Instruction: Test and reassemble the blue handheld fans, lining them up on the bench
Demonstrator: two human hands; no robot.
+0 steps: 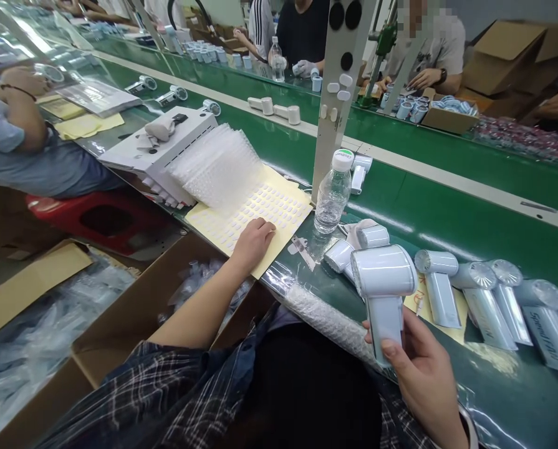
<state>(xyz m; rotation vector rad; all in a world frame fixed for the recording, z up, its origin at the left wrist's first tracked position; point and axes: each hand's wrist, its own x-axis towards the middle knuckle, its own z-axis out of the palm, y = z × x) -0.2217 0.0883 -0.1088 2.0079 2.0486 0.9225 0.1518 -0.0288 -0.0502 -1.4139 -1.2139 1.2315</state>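
Note:
My right hand [426,368] is wrapped around the handle of a light-blue handheld fan [384,274], held upright with its round head on top. My left hand [253,243] rests on a yellow sheet of small white stickers [283,199], its fingers bent and drawn together at the tips. Whether a sticker is between those fingertips is too small to tell. Just beyond the held fan lie more fans, one of them a light-blue fan [339,255]. To its right is a row of several fans, including a wrapped fan [440,287].
A clear bottle [332,193] stands by a metal post [335,112]. Bubble-wrap bags [217,162] lean against a white box [161,137]. Below left is a cardboard carton [120,318] with plastic bags. Across the green conveyor [288,143] other people work; a co-worker [30,131] sits at left.

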